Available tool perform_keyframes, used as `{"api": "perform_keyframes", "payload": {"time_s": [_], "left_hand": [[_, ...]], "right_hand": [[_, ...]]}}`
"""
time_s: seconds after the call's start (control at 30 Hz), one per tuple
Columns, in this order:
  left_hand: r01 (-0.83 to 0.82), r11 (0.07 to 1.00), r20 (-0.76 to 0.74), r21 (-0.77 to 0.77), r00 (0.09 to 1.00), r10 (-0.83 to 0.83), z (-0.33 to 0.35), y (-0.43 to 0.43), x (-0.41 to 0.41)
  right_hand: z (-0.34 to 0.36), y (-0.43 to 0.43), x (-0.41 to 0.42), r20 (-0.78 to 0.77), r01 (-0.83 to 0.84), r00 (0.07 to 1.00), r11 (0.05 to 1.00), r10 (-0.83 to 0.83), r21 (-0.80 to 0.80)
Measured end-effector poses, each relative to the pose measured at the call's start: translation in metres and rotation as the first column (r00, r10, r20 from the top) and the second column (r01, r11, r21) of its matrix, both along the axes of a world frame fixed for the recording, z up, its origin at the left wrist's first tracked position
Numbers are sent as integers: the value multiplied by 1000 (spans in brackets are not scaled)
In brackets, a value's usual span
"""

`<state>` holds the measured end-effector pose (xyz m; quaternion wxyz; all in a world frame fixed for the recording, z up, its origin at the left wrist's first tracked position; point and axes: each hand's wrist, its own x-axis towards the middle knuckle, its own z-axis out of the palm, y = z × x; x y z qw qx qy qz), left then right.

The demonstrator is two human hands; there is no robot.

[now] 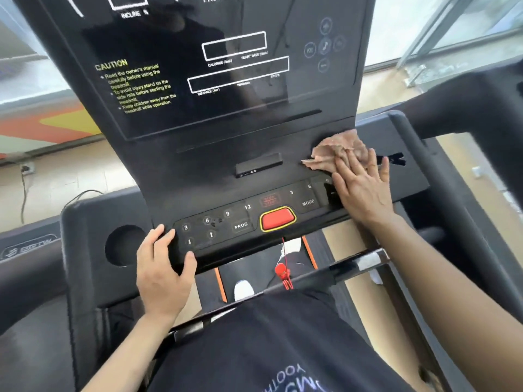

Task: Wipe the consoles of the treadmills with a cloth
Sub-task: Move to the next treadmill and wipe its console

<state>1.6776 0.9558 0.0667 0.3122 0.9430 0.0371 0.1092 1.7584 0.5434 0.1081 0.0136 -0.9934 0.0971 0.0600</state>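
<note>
A black treadmill console [215, 159] fills the view, with a dark display above and a button strip with a red stop button [277, 218] below. A crumpled pinkish-brown cloth [335, 149] lies on the right part of the console, under the fingertips of my right hand [360, 188]. That hand is flat, fingers straight, pressing the cloth onto the surface. My left hand [162, 271] holds the console's lower left edge, thumb curled over the front by the arrow buttons.
A round cup holder [124, 244] sits left of the button strip. A red safety clip [281, 271] hangs on a cord below the stop button. Black handrails [424, 131] run on both sides. A chrome-and-black crossbar [356, 263] passes in front of my body.
</note>
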Motion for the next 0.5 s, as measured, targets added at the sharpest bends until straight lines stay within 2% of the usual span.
{"api": "perform_keyframes", "payload": {"time_s": [0.23,0.33,0.43,0.5], "left_hand": [[-1,1000,-6,1,1000,1,-1,-1,0],[-3,1000,0,12,1000,3,-3,-1,-1],[-9,1000,16,24,1000,9,-5,-1,-1],[-7,1000,24,29,1000,7,-6,-1,-1]], "right_hand": [[-6,22,-41,13,267,963,963,-268,15],[-4,36,-59,10,331,943,943,-331,1],[1,30,-65,201,205,956,977,-212,59],[-2,14,-58,228,63,970,993,-84,97]]}}
